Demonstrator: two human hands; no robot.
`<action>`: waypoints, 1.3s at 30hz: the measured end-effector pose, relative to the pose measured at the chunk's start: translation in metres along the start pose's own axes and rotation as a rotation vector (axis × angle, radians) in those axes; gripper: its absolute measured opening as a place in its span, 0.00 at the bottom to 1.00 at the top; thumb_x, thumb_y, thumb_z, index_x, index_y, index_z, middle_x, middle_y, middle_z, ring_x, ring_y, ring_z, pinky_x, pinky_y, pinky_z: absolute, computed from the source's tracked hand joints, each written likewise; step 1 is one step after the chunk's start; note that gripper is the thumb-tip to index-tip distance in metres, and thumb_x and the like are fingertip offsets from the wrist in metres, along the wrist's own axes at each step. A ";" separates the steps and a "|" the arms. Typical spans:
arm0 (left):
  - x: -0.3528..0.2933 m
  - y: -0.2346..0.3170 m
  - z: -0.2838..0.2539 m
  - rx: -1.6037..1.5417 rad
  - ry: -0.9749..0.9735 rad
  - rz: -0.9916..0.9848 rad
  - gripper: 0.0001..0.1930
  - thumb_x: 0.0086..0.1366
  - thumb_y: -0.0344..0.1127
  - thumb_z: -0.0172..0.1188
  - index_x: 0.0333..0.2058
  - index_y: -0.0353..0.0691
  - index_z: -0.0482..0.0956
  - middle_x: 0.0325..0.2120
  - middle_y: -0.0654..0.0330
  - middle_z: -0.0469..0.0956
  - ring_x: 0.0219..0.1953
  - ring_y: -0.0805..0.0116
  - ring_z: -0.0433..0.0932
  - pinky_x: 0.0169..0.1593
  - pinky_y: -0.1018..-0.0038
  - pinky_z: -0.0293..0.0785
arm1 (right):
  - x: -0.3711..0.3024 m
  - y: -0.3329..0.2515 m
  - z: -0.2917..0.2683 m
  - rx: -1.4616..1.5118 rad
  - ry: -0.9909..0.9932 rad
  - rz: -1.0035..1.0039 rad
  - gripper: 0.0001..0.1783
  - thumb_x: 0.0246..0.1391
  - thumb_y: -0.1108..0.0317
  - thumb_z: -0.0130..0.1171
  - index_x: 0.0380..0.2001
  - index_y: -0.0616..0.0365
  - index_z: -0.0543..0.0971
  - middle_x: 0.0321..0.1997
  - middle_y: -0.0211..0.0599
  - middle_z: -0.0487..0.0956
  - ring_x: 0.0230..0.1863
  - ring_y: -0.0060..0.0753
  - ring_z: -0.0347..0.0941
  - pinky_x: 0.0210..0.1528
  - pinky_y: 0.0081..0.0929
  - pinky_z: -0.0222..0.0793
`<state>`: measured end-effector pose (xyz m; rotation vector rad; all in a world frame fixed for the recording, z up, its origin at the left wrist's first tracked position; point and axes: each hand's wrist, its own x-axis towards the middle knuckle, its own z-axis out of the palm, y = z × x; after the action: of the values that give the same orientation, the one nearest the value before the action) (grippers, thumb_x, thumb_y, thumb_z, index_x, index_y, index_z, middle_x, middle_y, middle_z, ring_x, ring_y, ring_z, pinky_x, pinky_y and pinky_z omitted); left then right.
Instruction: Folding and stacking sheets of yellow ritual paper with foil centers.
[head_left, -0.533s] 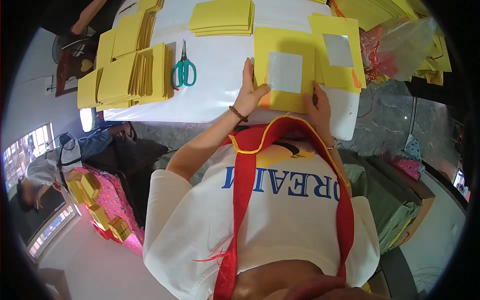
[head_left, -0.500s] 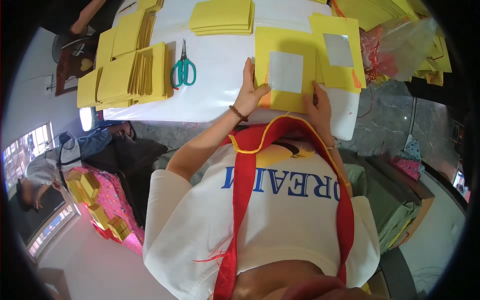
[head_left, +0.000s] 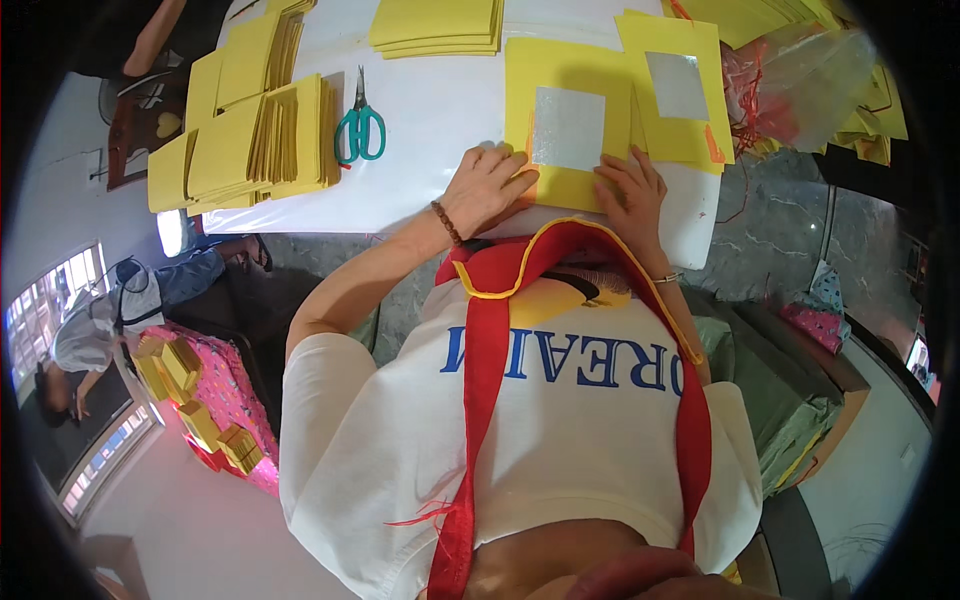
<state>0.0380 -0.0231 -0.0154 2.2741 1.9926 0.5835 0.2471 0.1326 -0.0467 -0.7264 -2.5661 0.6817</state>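
Note:
A yellow paper sheet [head_left: 568,188] with a silver-grey rectangle [head_left: 569,128] in its middle lies near the table's front edge. An orange strip marks its left side. At the lower left corner of this sheet, my left hand [head_left: 488,188] has its fingers bent and close together on the paper's edge. My right hand [head_left: 632,198] rests at the lower right corner, fingers stretched and apart, touching the sheet. Another yellow sheet [head_left: 690,140] with a similar grey rectangle lies just to the right, partly under the first.
Teal-handled scissors [head_left: 360,133] lie left of my hands. Stacks of folded yellow paper [head_left: 232,155] fill the white table's [head_left: 430,110] left side; another yellow stack [head_left: 437,25] lies farther back. A clear plastic bag [head_left: 800,85] is at right. Another person sits at far left.
My left hand has moved down from the sheet's left side to its lower corner, its fingers now bent. My right hand's fingers have shifted over the lower right edge. The view has shifted slightly.

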 end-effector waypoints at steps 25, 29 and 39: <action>0.014 -0.001 -0.001 -0.011 0.017 0.121 0.12 0.51 0.34 0.58 0.36 0.42 0.74 0.32 0.58 0.73 0.35 0.60 0.72 0.38 0.67 0.69 | 0.010 0.017 0.005 0.388 0.065 0.176 0.12 0.58 0.64 0.47 0.32 0.57 0.79 0.40 0.33 0.80 0.55 0.38 0.67 0.56 0.33 0.56; 0.018 -0.019 0.006 -0.221 -0.016 -0.028 0.09 0.56 0.34 0.57 0.34 0.37 0.76 0.27 0.57 0.75 0.30 0.61 0.74 0.34 0.71 0.71 | 0.007 0.028 0.007 0.552 0.016 0.189 0.12 0.57 0.62 0.49 0.35 0.55 0.79 0.43 0.33 0.78 0.54 0.35 0.66 0.59 0.35 0.45; 0.031 -0.042 -0.002 -0.856 -0.282 -0.530 0.13 0.63 0.40 0.53 0.36 0.36 0.77 0.26 0.56 0.78 0.26 0.69 0.75 0.33 0.74 0.71 | 0.003 0.030 0.011 0.524 -0.008 0.290 0.15 0.51 0.62 0.56 0.40 0.58 0.77 0.48 0.39 0.75 0.52 0.36 0.66 0.60 0.30 0.45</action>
<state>0.0011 0.0138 -0.0185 1.2009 1.6361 0.7892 0.2511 0.1526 -0.0710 -0.9075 -2.1507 1.3792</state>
